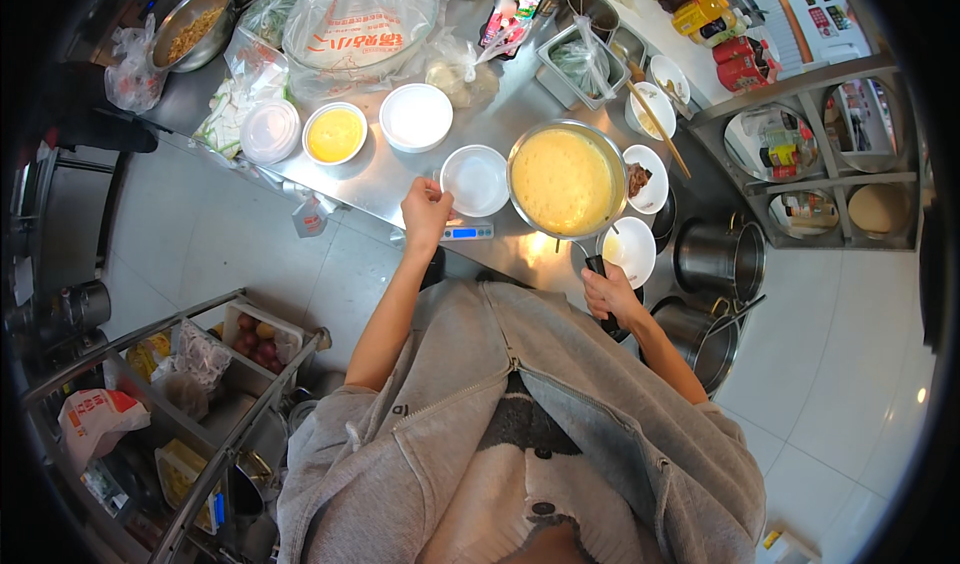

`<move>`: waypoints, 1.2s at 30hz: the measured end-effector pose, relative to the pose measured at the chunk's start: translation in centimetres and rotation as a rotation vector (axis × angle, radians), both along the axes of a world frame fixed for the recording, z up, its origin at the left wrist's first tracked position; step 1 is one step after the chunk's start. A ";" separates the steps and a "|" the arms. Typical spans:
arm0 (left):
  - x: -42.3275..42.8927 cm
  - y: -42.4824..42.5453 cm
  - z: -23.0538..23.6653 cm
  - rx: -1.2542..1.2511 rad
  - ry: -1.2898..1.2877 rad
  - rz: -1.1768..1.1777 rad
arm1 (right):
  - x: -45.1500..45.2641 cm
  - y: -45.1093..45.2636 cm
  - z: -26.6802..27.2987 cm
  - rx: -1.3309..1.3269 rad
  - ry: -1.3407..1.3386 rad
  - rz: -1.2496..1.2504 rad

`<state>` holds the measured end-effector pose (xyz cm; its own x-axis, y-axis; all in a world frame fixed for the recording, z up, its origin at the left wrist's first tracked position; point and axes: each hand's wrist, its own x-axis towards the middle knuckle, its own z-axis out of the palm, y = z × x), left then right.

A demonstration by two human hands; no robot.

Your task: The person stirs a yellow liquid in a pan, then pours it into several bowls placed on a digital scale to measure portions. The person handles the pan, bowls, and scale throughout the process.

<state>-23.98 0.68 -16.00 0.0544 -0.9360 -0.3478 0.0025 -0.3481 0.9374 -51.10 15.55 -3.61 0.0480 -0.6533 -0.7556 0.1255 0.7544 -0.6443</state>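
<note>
My right hand (609, 292) is shut around the black handle (598, 268) of a steel saucepan (511, 189). The pan is full of a frothy yellow liquid (564, 180) that looks like beaten egg. To its left, a round translucent plastic bowl (475, 180) sits on a digital kitchen scale (469, 232) with a lit blue display. My left hand (426, 215) pinches the left rim of that bowl, its fingers curled. Beyond it stand a white plastic bowl of yellow liquid (335, 134), a lidded tub (270, 130) and white bowls (415, 118) stacked together.
Behind the bowls are a bag-covered glass bowl (360, 24), a propped phone (511, 18) and a steel container (583, 65). Several small white bowls (628, 252) flank the pan, one with chopsticks (658, 129) across it. Steel pots (720, 256) stand right; a wire rack (225, 406) lies lower left.
</note>
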 end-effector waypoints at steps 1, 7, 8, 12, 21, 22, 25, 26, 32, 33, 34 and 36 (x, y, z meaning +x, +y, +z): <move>-0.1 0.0 0.0 0.004 -0.010 -0.004 | 0.0 0.0 0.1 0.020 0.014 -0.002; -0.1 0.0 -0.4 0.004 -0.015 -0.009 | -0.1 0.1 0.5 0.011 0.015 0.039; -0.1 0.0 -0.4 0.001 -0.005 -0.003 | -0.1 0.1 0.6 -0.002 0.015 0.052; 0.0 0.1 -0.4 -0.011 -0.009 0.001 | 0.1 0.0 1.0 0.006 0.022 0.060; 0.4 0.1 -0.6 -0.017 0.001 0.011 | 0.1 -0.3 1.2 0.028 0.054 0.093; 0.4 0.1 -0.6 -0.016 -0.001 0.010 | 0.2 -0.3 1.3 0.045 0.054 0.086; 0.6 0.3 -0.6 -0.017 -0.009 0.005 | 0.2 -0.3 1.5 0.036 0.057 0.102; 0.6 0.3 -0.6 -0.018 -0.013 0.004 | 0.2 -0.4 1.6 0.020 0.064 0.118; 0.9 0.7 -0.5 -0.014 0.004 0.009 | 0.3 -0.5 2.0 0.032 0.064 0.130; 1.0 0.7 -0.5 -0.010 -0.003 0.007 | 0.3 -0.5 2.0 0.033 0.061 0.129; 1.0 0.8 -0.5 -0.012 -0.004 0.007 | 0.3 -0.5 2.0 0.035 0.057 0.127; 1.1 0.9 -0.4 -0.013 -0.003 0.003 | 0.3 -0.5 1.9 0.031 0.061 0.130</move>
